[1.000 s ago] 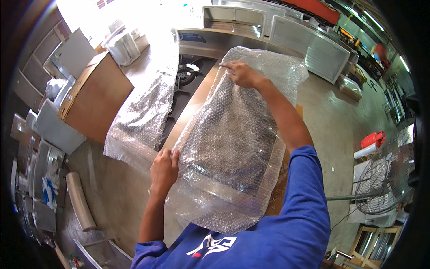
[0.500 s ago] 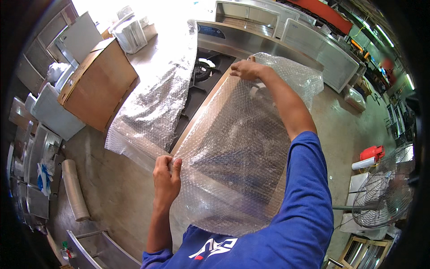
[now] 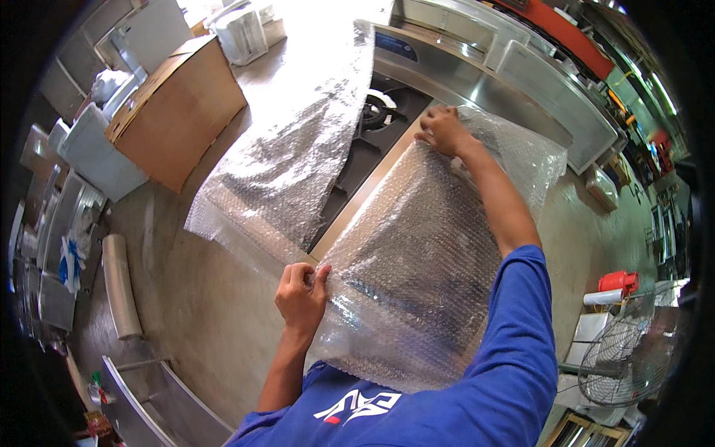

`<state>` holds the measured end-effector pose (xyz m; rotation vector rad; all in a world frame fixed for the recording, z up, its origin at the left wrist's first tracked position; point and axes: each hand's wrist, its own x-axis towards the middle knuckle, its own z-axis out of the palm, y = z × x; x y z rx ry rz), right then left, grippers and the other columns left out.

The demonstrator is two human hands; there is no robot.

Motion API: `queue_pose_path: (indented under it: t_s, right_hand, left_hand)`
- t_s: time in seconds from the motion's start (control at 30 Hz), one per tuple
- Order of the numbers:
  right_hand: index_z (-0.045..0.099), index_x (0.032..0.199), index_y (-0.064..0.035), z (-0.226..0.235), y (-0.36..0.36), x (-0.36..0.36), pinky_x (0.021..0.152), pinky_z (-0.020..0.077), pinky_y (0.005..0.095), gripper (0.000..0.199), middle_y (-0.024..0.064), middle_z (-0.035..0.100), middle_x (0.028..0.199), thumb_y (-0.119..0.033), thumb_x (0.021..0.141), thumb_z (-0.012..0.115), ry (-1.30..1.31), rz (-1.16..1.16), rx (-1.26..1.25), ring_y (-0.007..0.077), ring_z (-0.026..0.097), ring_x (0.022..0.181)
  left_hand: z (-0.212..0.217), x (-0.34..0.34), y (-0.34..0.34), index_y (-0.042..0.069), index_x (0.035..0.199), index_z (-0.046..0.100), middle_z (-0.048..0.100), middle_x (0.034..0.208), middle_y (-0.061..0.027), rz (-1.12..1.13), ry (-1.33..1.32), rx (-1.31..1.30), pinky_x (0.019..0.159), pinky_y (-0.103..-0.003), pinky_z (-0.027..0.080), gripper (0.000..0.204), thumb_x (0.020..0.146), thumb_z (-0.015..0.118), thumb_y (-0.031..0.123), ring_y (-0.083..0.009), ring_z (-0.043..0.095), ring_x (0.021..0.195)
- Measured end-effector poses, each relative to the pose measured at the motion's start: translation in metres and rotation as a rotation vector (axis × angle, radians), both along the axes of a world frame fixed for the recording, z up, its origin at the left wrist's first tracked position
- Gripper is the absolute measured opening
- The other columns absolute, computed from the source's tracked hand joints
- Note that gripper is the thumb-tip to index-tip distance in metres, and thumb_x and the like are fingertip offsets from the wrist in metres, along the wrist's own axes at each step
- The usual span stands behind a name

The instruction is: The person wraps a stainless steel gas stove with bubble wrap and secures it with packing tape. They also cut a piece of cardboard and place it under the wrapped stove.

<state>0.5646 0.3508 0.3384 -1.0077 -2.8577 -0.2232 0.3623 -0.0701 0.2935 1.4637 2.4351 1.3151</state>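
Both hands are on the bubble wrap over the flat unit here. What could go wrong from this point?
The left hand only pinches the bubble wrap at its near edge, so the sheet might slip loose. The right hand presses the far corner alone; the wrap could bunch there. A second sheet lies draped beside it and could snag.

both hands (image 3: 302, 294) pinching (right outstretched)

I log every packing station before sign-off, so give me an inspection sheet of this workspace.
Surface: bare concrete floor.
Job's things: bubble wrap sheet over a flat dark panel; second bubble wrap sheet draped over a gas stove.
Clutter: cardboard box, film roll.
Hands: left hand pinches the sheet's near edge; right hand grips its far edge.
Cables: nothing seen.
Surroundings: steel units, floor fan.
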Motion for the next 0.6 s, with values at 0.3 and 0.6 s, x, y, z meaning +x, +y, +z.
queue_pose_path:
  t_s: [0.3,0.6]
  right_hand:
    - [0.066,0.068,0.0031,0.013,-0.024,-0.168,0.068,0.0581,0.0370,0.076,0.0151,0.070,0.067,-0.071,0.076,0.075,0.830,-0.512,-0.795,0.0241,0.070,0.055]
    - [0.067,0.075,-0.0026,-0.030,-0.015,-0.130,0.044,0.0340,0.0309,0.030,-0.0023,0.056,0.061,-0.025,0.093,0.074,1.033,-0.326,-0.789,0.0070,0.043,0.047]
  left_hand:
    - [0.008,-0.004,-0.001,0.008,0.128,0.061,0.062,0.117,-0.0134,0.125,0.292,0.068,0.101,-0.047,0.037,0.058,0.083,0.080,0.039,-0.0314,0.053,0.119]
    - [-0.006,-0.011,-0.004,0.002,0.134,0.061,0.059,0.106,-0.0090,0.049,0.257,-0.080,0.106,-0.048,0.031,0.071,0.083,0.076,0.050,-0.0264,0.052,0.117]
